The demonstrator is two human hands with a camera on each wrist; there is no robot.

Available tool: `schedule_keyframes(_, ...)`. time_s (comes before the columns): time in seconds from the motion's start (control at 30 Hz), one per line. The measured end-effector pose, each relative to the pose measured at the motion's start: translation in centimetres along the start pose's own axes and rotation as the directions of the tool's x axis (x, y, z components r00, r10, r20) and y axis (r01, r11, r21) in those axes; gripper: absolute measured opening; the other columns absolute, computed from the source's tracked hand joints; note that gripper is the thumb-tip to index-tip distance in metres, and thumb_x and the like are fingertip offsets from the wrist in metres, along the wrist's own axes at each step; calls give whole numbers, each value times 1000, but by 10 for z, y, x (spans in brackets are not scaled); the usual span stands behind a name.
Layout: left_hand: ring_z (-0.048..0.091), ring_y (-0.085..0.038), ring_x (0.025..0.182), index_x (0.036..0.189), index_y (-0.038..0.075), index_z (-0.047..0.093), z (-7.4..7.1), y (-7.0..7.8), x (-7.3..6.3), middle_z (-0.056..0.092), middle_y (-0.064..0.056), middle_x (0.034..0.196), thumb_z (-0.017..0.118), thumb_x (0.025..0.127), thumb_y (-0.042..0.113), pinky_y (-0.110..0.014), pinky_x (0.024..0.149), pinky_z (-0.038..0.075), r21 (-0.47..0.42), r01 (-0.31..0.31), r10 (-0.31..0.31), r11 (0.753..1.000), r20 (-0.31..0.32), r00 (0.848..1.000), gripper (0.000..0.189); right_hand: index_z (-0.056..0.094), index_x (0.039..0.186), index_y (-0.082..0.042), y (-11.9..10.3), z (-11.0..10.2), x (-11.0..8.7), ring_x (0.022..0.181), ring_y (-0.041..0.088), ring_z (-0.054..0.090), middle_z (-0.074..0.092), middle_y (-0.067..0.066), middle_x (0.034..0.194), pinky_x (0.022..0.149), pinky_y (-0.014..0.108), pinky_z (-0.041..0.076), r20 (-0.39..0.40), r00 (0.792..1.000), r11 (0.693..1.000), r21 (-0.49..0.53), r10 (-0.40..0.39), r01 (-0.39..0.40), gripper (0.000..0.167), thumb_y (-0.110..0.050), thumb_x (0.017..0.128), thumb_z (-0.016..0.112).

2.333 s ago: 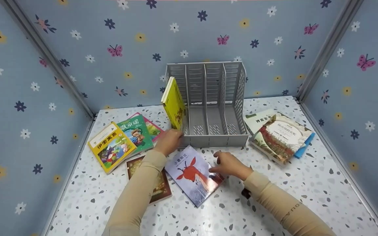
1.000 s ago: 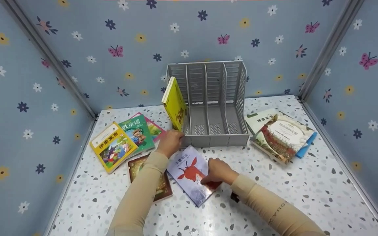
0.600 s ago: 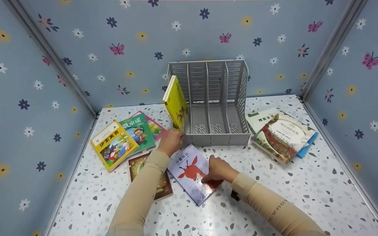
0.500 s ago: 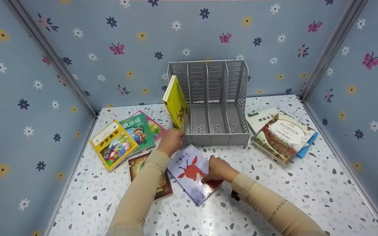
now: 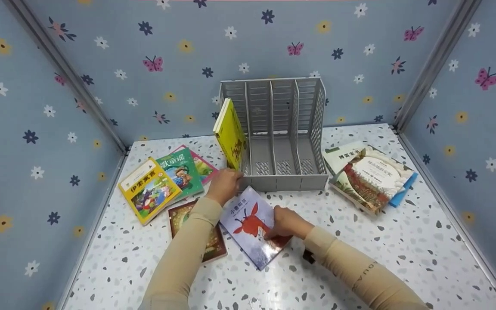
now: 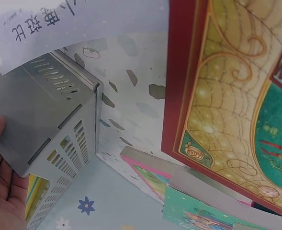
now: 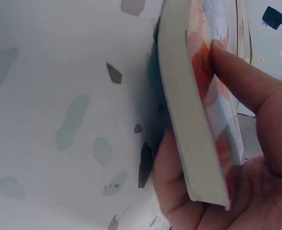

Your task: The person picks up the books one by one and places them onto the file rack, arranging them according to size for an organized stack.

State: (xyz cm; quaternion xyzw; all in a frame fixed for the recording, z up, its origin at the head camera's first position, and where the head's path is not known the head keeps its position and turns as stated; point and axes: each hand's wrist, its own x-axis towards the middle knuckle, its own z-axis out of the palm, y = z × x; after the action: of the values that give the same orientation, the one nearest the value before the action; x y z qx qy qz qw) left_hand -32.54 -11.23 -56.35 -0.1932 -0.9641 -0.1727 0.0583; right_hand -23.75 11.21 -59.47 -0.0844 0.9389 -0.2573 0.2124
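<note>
My right hand (image 5: 289,221) pinches the right edge of a lilac picture book (image 5: 241,221) with a red deer on its cover. In the right wrist view the thumb (image 7: 231,72) presses the cover and the fingers curl under the pages. With my left hand (image 5: 225,186) I hold the front left corner of a grey book rack (image 5: 282,184). The left wrist view shows the thumb on the rack's front panel (image 6: 33,110) and the fingers bent round its edge. A yellow book (image 5: 233,140) stands upright in the leftmost compartment, just behind that hand.
Left of the rack lie a yellow-bordered book (image 5: 150,191), a green book (image 5: 183,172) and a pink one (image 5: 205,170). A brown book (image 5: 215,247) lies partly under the left forearm. Several books (image 5: 373,178) are piled on the right. Flowered walls (image 5: 179,86) enclose the table.
The right hand has come down onto the lilac book and taken its right edge, and the book's far end has shifted slightly up. The left hand stays on the rack's corner.
</note>
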Motion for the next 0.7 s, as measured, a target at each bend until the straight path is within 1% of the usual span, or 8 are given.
schedule_keyframes(0.13,75,-33,103,119,7,82,0,0,-1,82,-12,107,70,102,2,-49,97,62,-8,11,-11,1000,7,1000,22,64,107,-3,3,-1,1,89,24,66,69,10,96,89,45,60,-1,999,999,-15,-40,40,57,-34,76,100)
schedule_keyframes(0.23,75,-33,105,123,7,81,0,0,-2,81,-12,109,70,102,3,-49,100,61,-12,27,-27,1000,7,1000,24,66,104,-4,6,-3,2,85,23,64,69,9,93,86,44,59,-7,997,997,-1,-74,74,48,-32,80,97)
schedule_keyframes(0.37,75,-33,105,123,7,82,1,0,-1,81,-13,109,70,103,4,-49,101,60,-8,17,-17,1000,-9,1000,24,66,102,-3,10,-6,2,83,20,60,68,8,91,83,41,58,1,994,992,57,-109,109,38,-24,85,93)
schedule_keyframes(0.47,75,-34,103,120,7,82,2,-1,-1,82,-13,107,69,103,4,-50,100,61,0,-1,1,1000,-18,1000,22,66,105,-1,13,-6,2,85,18,58,69,8,94,84,40,58,23,992,987,106,-125,122,34,-20,89,89)
schedule_keyframes(0.53,76,-34,100,116,6,83,3,-2,0,81,-13,103,69,102,3,-50,96,62,10,-19,20,1000,-31,999,20,68,110,0,14,-7,2,87,16,59,70,8,98,88,39,58,34,990,981,147,-135,128,32,-17,91,87)
schedule_keyframes(0.6,76,-35,97,112,5,83,3,-2,0,81,-14,100,69,102,2,-51,92,62,17,-37,37,999,-43,998,18,69,116,1,16,-7,1,89,16,60,72,8,101,89,38,58,40,988,971,193,-150,140,31,-14,93,84)
schedule_keyframes(0.7,75,-36,91,104,5,82,3,-3,1,80,-14,94,68,101,1,-51,86,62,24,-54,55,998,-59,997,15,70,119,2,19,-7,0,88,15,62,72,8,102,86,35,58,41,985,950,274,-166,149,29,-9,94,80)
